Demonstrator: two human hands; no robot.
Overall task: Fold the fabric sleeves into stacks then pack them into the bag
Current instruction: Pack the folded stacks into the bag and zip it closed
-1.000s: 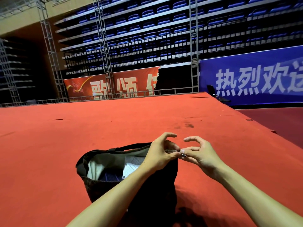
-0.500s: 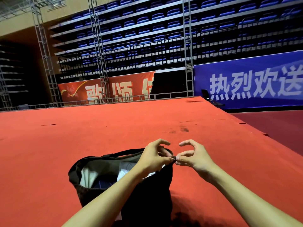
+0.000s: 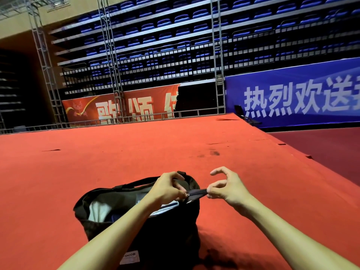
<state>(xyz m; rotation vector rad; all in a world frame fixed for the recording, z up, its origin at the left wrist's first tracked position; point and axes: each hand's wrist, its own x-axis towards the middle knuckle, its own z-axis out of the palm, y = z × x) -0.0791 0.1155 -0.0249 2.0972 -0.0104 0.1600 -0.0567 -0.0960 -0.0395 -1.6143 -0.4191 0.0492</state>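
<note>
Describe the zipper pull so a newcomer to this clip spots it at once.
On the red carpet stands a black bag, mouth mostly open. At the mouth's right end the left hand pinches a small silvery zipper pull. It alone glints, just left of the closed zipper strip the right hand holds.

Fabric sleeves [image 3: 98, 209] partly behind left forearm [image 3: 120, 228]; blue banner [image 3: 272, 80] past right edge.

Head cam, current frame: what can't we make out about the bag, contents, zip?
Head view only:
- fabric sleeves in the bag: count and folds hidden by its rim and the left forearm.
- zipper pull: tiny, mostly under the pinch of the left hand.
- zipper tape: its end covered by the pinch of the right hand.
- bag label: small, not fully readable.
- bag base: lost in dark shadow.
</note>
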